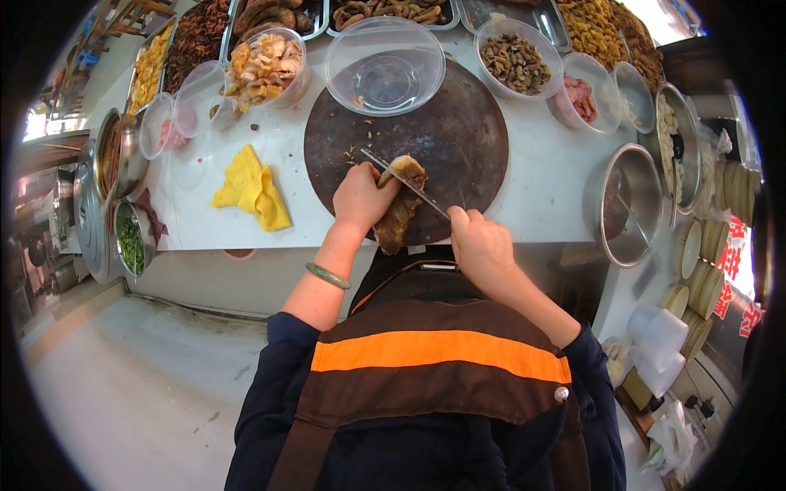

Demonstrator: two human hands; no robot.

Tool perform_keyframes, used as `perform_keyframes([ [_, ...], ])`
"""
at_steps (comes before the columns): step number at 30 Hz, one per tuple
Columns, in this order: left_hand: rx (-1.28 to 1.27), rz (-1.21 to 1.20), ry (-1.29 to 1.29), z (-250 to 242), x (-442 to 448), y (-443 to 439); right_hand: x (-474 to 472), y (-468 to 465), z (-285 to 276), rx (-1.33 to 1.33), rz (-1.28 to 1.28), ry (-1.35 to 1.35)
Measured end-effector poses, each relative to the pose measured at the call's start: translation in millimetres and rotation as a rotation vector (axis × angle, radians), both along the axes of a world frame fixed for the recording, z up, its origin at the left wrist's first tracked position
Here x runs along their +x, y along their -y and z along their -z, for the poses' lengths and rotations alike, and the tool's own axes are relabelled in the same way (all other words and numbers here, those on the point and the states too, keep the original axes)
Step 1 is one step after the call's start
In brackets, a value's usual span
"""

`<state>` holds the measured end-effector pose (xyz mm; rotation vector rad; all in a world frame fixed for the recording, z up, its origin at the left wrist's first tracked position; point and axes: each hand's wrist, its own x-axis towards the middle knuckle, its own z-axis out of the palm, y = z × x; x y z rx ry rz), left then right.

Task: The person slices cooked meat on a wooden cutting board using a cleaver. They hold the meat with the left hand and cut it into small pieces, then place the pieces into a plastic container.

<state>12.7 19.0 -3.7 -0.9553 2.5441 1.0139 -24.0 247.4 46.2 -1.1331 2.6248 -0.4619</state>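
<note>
A piece of cooked brown meat (pixel 396 218) lies near the front edge of a round dark chopping board (pixel 466 123). My left hand (pixel 363 197) presses on the meat's left side, its fingers curled close to the blade. In my right hand (pixel 484 242) is the handle of a knife (pixel 405 183), whose blade crosses the meat slantwise, seen nearly edge-on. The handle is mostly covered by my fingers. Small crumbs are scattered on the board left of the blade tip. A clear plastic bowl (pixel 385 67) stands on the board's far side, with little in it.
Left of the board lies a folded yellow cloth (pixel 253 190). Plastic tubs of sliced meat (pixel 267 64) and chopped brown pieces (pixel 514 64) flank the board. Metal trays (pixel 393 13) of food line the back. Steel bowls (pixel 626 205) stand right, a bowl of chopped greens (pixel 131 239) left.
</note>
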Motion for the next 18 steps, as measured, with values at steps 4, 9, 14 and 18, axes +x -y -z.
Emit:
perform_keyframes([
  [4,0.009,-0.006,0.004,-1.8,-0.6,-0.3,1.1,-4.2,1.2,0.012,-0.007,-0.008],
  [9,0.009,0.001,0.020,-4.6,-0.3,-1.0,0.4,-7.6,2.0,0.027,-0.004,-0.003],
  [14,-0.018,0.034,-0.030,-3.4,0.3,-1.4,-2.7,-0.1,5.9,0.039,-0.026,-0.006],
  [18,-0.012,0.035,-0.005,-2.8,0.1,0.2,-3.5,-3.9,-2.5,0.105,-0.028,0.030],
])
